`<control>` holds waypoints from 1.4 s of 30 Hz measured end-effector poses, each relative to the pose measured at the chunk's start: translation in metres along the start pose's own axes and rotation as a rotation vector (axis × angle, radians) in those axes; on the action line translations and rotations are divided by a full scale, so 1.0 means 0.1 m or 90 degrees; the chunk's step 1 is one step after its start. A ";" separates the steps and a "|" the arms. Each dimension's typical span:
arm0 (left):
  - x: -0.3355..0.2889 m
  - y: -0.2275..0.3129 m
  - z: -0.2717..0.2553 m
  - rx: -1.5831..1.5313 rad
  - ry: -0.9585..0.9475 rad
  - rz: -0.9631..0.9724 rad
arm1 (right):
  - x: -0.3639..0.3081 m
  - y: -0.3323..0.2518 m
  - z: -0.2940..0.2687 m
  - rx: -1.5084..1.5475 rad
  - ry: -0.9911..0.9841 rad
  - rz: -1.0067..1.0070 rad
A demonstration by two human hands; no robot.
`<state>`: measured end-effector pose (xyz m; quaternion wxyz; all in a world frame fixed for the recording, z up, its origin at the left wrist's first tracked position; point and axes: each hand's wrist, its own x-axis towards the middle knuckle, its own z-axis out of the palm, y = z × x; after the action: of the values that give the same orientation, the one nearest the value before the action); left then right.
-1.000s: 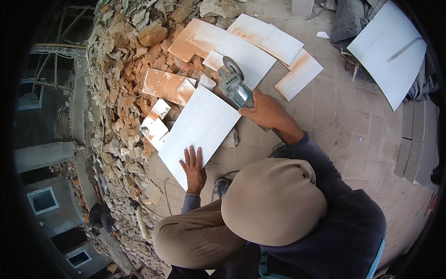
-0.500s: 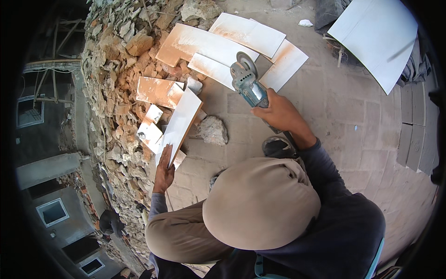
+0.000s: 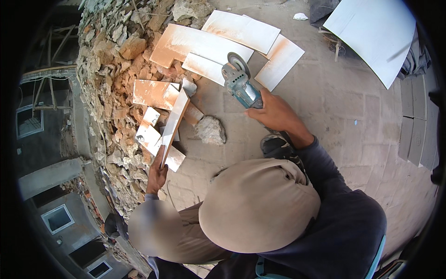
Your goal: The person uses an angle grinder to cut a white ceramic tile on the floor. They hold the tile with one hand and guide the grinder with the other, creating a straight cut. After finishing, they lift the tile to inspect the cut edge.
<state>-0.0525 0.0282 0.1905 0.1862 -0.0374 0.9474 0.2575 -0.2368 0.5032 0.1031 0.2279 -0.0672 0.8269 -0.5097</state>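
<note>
**Tile up on edge, grinder in the other hand**

Only one view here, the head camera looking straight down, so we're seeing everything from above, past the brim of a tan hat [image 3: 260, 207].

Our left hand [image 3: 157, 173] is wrapped around the near end of a white tile [image 3: 174, 122]. The fingers are closed on the tile's bottom edge, and the tile stands tilted up on its side, so we mostly see its thin edge and a sliver of the white face. It sits right at the foot of the rubble pile [image 3: 116, 69], with a few small tile offcuts [image 3: 151, 135] lying flat just beside it and partly under it.

Our right hand [image 3: 274, 111] has a full closed grip on the body of a blue-grey angle grinder [image 3: 239, 81]. The disc end points away from us and hangs over the edge of the cut tile pieces [image 3: 209, 44] spread on the ground. We can't tell whether the disc actually touches them or just hovers above.

Between the two hands there's a lump of grey stone [image 3: 211, 130] on the paved floor [image 3: 353, 121], just beside the upright tile but not touching it. A dark shoe [image 3: 276, 144] shows under the right wrist. Off to the upper right, well apart from the rest, a big white tile [image 3: 371, 32] lies flat.
</note>
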 end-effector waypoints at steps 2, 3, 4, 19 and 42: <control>0.00 0.01 0.00 0.013 0.002 -0.015 | 0.00 -0.01 0.00 0.017 -0.010 0.007; -0.01 0.01 0.00 0.018 0.009 0.010 | 0.00 -0.01 0.00 0.025 -0.015 0.013; -0.02 0.02 0.00 0.012 0.005 -0.017 | 0.00 -0.01 0.00 0.022 -0.015 0.004; -0.05 0.11 0.44 0.058 0.048 -0.008 | 0.01 -0.16 0.04 -0.034 -0.024 -0.010; 0.04 -0.06 1.97 0.237 0.167 -0.119 | 0.61 -0.41 1.66 -0.129 -0.002 -0.155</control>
<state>0.0106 0.1219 0.0293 0.0886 -0.1230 0.9870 0.0527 -0.2220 0.3280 0.0573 0.1576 -0.1900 0.8597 -0.4471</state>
